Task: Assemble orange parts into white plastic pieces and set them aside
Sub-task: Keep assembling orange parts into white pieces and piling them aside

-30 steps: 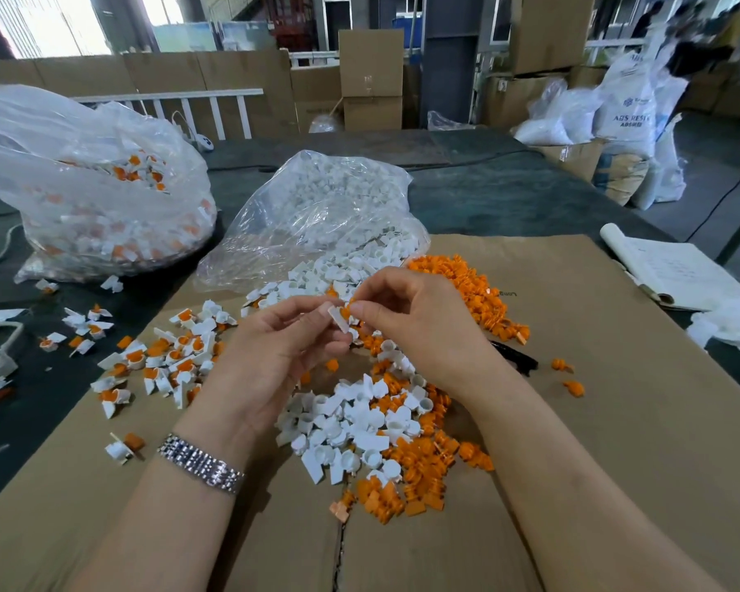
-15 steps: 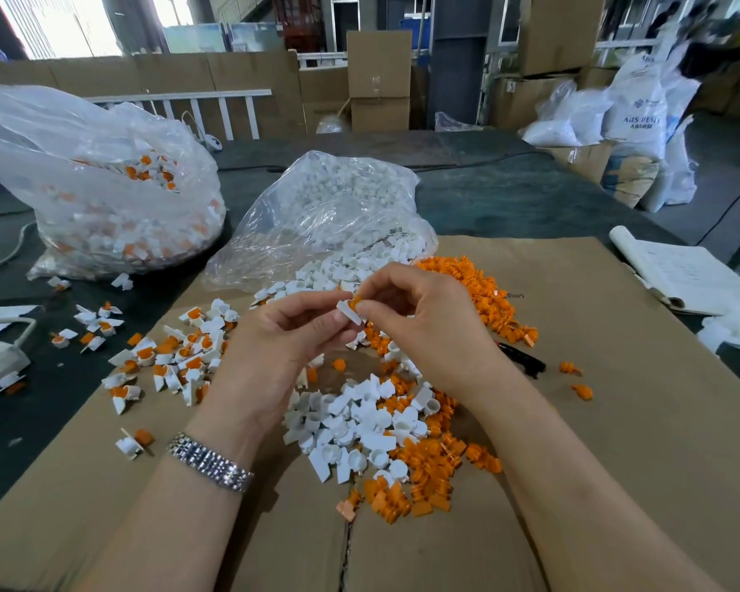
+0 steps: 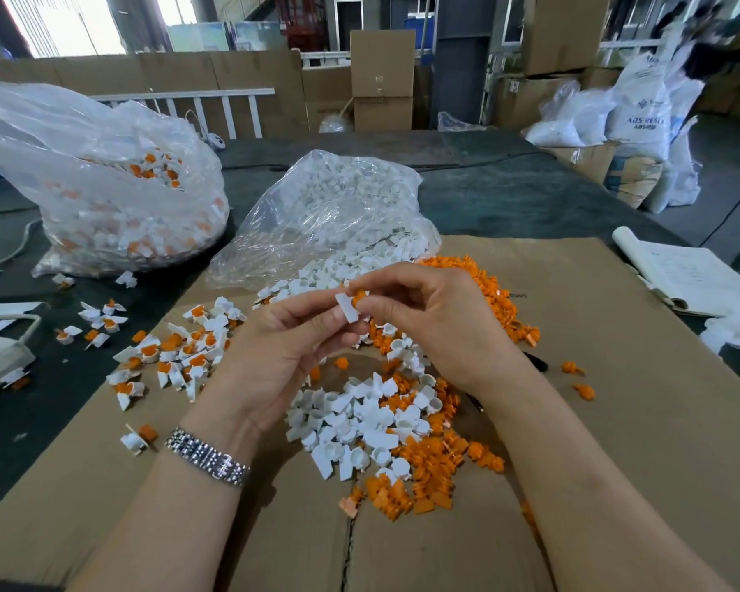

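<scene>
Above the cardboard [image 3: 616, 420], the left hand [image 3: 274, 356] pinches a white piece [image 3: 346, 307] while the right hand [image 3: 424, 318] pinches an orange part [image 3: 358, 296] against it.

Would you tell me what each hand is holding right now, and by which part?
The left hand pinches a white plastic piece by its flat tab; the right hand pinches an orange part against it.

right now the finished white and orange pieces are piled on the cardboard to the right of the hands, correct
Not quite. The head view shows the finished white and orange pieces lying to the left of the hands, past the left hand, on the cardboard. To the right of the right hand are only loose orange parts.
</scene>
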### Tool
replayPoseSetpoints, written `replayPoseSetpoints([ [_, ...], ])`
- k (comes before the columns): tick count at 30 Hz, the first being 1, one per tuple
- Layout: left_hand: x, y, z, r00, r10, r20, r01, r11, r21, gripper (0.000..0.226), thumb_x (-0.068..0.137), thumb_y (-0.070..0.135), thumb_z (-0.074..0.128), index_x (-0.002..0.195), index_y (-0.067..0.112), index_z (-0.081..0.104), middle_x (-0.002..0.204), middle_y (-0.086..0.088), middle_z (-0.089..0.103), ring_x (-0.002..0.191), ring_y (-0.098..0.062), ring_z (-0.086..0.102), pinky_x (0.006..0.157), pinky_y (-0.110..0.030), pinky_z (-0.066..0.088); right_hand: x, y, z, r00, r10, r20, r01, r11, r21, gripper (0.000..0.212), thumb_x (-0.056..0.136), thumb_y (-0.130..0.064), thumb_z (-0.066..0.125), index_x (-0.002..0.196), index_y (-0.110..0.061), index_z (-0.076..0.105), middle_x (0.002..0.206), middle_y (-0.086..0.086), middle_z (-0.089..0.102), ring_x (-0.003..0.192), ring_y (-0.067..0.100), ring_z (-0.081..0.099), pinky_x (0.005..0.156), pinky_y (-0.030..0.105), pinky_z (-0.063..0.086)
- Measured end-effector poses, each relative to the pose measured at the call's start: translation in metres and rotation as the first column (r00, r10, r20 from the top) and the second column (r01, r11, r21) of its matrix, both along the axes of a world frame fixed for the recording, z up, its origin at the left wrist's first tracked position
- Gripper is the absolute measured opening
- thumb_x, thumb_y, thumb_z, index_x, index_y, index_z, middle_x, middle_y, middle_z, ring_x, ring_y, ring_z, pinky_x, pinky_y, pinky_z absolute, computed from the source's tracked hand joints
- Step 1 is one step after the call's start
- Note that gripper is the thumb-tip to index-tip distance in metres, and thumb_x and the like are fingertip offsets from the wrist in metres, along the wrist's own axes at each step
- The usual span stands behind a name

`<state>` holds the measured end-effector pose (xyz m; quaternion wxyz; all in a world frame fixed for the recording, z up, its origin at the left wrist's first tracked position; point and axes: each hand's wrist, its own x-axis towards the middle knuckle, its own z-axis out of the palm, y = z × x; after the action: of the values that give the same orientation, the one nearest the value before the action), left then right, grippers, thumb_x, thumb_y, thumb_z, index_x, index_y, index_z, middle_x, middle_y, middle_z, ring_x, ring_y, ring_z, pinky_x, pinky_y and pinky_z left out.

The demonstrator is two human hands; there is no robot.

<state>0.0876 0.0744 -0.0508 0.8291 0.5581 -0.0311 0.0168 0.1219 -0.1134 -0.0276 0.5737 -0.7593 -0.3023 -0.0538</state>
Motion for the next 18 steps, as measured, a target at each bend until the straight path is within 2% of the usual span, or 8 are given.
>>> replayPoseSetpoints([
  [4,0.0010,0.0018,-0.0013,1.000,0.004,-0.001,-0.004,0.999,-0.044,0.022,0.080,0.006,0.070,0.100,0.005,0.082,0.094,-0.017,0.078,0.082,-0.021,0.076,0.073,-0.021,0.060,-0.0021,0.0026,-0.0023,0.992,-0.056,0.110,0.060,0.998,-0.036,0.020,0.087,-0.013,0.076,0.107,-0.018,0.075,0.089,-0.002,0.070,0.085,0.014,0.068,0.080,0.035,0.057],
  [9,0.0000,0.0032,-0.0009,0.997,0.046,0.064,-0.054,0.990,0.134,0.026,0.078,0.012,0.074,0.103,0.011,0.082,0.104,-0.019,0.078,0.092,-0.029,0.076,0.078,-0.024,0.060,-0.0022,0.0035,-0.0035,0.962,-0.089,0.258,0.127,0.982,-0.137,0.023,0.085,-0.011,0.078,0.106,-0.018,0.076,0.089,-0.005,0.069,0.084,0.008,0.066,0.079,0.027,0.056],
  [13,-0.0008,0.0035,-0.0014,0.995,0.042,0.085,-0.058,0.980,0.192,0.029,0.079,0.017,0.076,0.107,0.013,0.080,0.107,-0.018,0.077,0.099,-0.034,0.075,0.082,-0.026,0.060,-0.0005,-0.0001,-0.0026,0.981,-0.079,0.179,0.106,0.984,-0.143,0.024,0.085,-0.014,0.078,0.108,-0.020,0.076,0.088,-0.009,0.070,0.085,0.005,0.067,0.080,0.020,0.055],
  [18,-0.0029,0.0009,0.0016,0.995,0.053,0.086,-0.064,0.990,0.123,0.018,0.080,0.013,0.076,0.097,0.017,0.081,0.102,-0.017,0.078,0.090,-0.031,0.076,0.078,-0.027,0.060,0.0000,-0.0015,-0.0013,0.994,-0.034,0.104,0.049,0.989,-0.140,0.025,0.085,-0.014,0.079,0.109,-0.021,0.074,0.084,-0.008,0.072,0.084,0.006,0.069,0.082,0.020,0.056],
])
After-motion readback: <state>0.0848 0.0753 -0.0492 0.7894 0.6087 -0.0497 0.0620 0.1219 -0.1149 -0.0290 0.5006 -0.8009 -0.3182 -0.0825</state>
